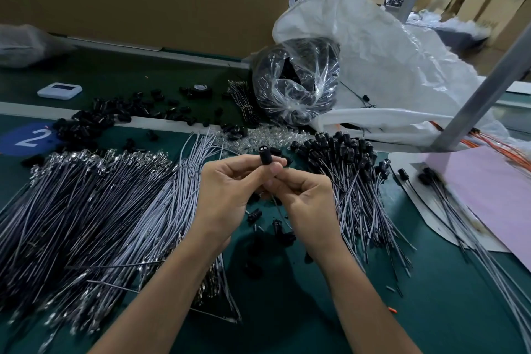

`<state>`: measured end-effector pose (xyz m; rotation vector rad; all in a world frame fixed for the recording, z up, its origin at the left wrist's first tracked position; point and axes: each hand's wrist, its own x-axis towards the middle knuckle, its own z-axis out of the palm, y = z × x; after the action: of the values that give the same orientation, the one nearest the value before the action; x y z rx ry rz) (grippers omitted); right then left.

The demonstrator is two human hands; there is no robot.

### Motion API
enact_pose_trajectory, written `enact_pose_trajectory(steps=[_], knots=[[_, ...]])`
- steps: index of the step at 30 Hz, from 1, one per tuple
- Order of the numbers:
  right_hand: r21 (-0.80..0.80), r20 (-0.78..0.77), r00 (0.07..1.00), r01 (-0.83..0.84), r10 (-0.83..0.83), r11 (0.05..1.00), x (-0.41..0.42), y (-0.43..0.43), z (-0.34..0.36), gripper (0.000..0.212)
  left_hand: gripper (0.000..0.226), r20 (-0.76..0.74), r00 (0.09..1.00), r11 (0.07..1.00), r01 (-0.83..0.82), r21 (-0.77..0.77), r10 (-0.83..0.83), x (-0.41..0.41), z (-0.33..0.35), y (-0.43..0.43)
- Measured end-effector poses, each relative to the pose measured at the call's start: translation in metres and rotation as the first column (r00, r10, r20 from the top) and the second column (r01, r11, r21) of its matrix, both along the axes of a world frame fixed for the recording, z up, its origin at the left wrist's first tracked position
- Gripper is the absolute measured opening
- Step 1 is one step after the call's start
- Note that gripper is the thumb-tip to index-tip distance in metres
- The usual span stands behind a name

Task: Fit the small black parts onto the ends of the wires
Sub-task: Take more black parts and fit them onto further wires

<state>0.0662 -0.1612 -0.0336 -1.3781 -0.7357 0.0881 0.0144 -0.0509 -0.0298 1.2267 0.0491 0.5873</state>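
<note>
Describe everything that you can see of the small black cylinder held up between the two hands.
The small black cylindrical part, plastic by its look, stands nearly upright in the air above the green table. Its upper end shows two pale spots within a dark rim. The fingers of the left hand pinch its lower end; the right hand curls close beneath, and what it holds is hidden.

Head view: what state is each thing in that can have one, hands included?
black part: upright, pinched by the left hand.
right hand: curled, pinching the thin wire under the part.
bare wires: piled at left, ends uncapped.
finished wires: piled at right, black parts fitted.
clear bag: crumpled, holding black contents.
</note>
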Motion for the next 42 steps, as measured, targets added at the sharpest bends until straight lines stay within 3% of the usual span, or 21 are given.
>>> enact_pose_trajectory(steps=[6,10,15,19,22,25,27,30,32,34,39,42], knots=[[-0.03,0.018,0.997,0.071,-0.07,0.997,0.003,0.003,-0.009,0.009,0.015,-0.005,0.999,0.993,-0.044,0.108,0.045,-0.002,0.006,0.005],[-0.045,0.027,0.997,0.067,-0.066,0.997,0.004,0.005,-0.012,0.011,0.015,-0.043,0.998,0.993,-0.048,0.105,0.053,-0.004,0.012,0.004],[-0.004,-0.037,0.999,0.013,-0.014,1.0,0.002,0.003,-0.009,0.017,0.014,-0.07,0.996,0.977,-0.04,0.209,0.056,-0.003,0.023,0.01],[-0.091,-0.038,0.999,0.031,-0.034,0.995,0.002,0.002,-0.009,0.017,0.019,-0.13,0.991,0.977,0.009,0.213,0.02,-0.003,0.022,0.017],[-0.201,0.052,0.997,0.065,-0.056,0.977,-0.002,0.003,-0.01,0.013,0.028,-0.2,0.98,0.989,0.019,0.147,0.011,-0.003,0.014,0.022],[-0.218,0.095,0.996,0.025,-0.004,0.976,-0.004,0.002,-0.003,0.016,0.032,-0.209,0.976,0.991,0.032,-0.128,-0.058,-0.003,0.011,0.022],[-0.255,0.056,0.995,-0.068,0.085,0.965,-0.005,-0.002,0.001,0.034,0.026,-0.188,0.978,0.949,0.032,-0.313,-0.095,0.001,0.012,0.023],[-0.33,-0.09,0.996,-0.025,-0.005,0.943,0.002,-0.004,0.003,0.062,0.03,-0.289,0.947,0.948,0.041,-0.316,-0.137,0.002,0.01,0.027],[-0.4,-0.049,0.979,0.164,-0.2,0.901,0.017,-0.001,0.004,0.048,0.026,-0.358,0.919,0.961,0.07,-0.268,-0.167,0.0,0.005,0.027],[-0.501,0.12,0.944,0.325,-0.308,0.802,0.036,0.003,0.007,0.023,0.025,-0.373,0.913,0.968,0.078,-0.237,-0.164,0.001,0.001,0.026],[-0.736,0.424,0.894,0.432,-0.143,0.522,0.076,0.026,0.016,0.035,0.023,-0.38,0.919,0.985,0.044,-0.165,-0.105,0.004,-0.009,0.027],[-0.769,0.472,0.88,0.443,-0.058,0.461,0.089,0.044,0.015,0.028,0.024,-0.364,0.926,0.988,0.042,-0.15,-0.095,0.006,-0.012,0.025]])
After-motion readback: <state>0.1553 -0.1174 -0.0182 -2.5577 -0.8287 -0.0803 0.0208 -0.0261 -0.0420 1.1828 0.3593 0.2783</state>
